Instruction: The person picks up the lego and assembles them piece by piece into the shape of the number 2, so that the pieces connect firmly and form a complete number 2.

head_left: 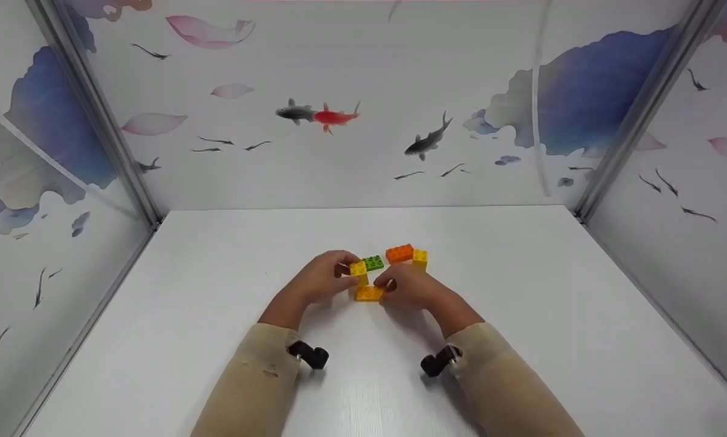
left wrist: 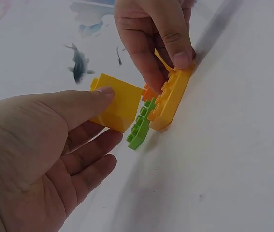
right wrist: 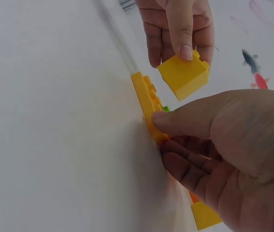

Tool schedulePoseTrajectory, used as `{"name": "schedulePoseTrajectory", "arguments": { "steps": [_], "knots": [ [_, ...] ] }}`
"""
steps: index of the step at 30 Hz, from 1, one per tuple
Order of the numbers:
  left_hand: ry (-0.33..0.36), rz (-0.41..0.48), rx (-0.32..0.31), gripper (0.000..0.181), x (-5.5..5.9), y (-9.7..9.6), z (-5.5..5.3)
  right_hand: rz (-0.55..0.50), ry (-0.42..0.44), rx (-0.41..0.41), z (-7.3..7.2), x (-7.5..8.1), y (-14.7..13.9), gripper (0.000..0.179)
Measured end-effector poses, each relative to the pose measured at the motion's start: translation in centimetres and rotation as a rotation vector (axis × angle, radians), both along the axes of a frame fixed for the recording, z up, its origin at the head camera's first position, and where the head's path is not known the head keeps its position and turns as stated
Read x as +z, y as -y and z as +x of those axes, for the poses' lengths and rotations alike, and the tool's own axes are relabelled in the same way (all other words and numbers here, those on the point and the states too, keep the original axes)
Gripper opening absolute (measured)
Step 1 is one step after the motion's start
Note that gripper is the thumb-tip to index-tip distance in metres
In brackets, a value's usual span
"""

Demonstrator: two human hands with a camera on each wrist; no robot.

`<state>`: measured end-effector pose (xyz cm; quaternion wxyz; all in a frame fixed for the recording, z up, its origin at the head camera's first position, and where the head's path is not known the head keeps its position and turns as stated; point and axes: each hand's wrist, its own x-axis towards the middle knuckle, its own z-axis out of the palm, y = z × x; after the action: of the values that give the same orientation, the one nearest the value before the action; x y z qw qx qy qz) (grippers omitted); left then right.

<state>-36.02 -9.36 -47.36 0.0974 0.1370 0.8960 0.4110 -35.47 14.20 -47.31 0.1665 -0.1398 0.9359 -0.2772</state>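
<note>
Between thumb and fingers my left hand [head_left: 327, 276] pinches a yellow toy brick [left wrist: 116, 102], held up off the table with its studs facing away from the thumb. My right hand [head_left: 413, 286] grips one end of a flat orange-yellow brick [right wrist: 146, 96], which lies on the table with its studs up. The two bricks are close together but apart in the left wrist view. A flat green brick [head_left: 373, 263] lies just behind them, partly covered by the yellow brick in the head view.
Behind the right hand lie an orange brick [head_left: 399, 253] and another yellow brick [head_left: 419, 260], side by side. White panels with painted fish and petals enclose the white table [head_left: 217, 364] at the back and sides. A small black device [head_left: 310, 355] sits at each wrist.
</note>
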Motion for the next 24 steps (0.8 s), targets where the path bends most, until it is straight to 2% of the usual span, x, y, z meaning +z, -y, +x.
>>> {"name": "schedulePoseTrajectory", "arguments": {
  "steps": [8,16,24],
  "knots": [
    [0.021,-0.012,-0.027,0.041,0.5,0.7,0.5,-0.022,0.018,0.014,0.1,-0.1,0.8,0.037],
    [0.027,-0.032,-0.057,0.037,0.1,1.2,0.4,-0.039,0.005,0.016,0.1,-0.3,0.7,0.035],
    [0.065,-0.019,-0.072,0.035,-0.4,1.3,0.3,-0.058,-0.012,0.023,-0.1,-0.6,0.4,0.035]
  ]
}}
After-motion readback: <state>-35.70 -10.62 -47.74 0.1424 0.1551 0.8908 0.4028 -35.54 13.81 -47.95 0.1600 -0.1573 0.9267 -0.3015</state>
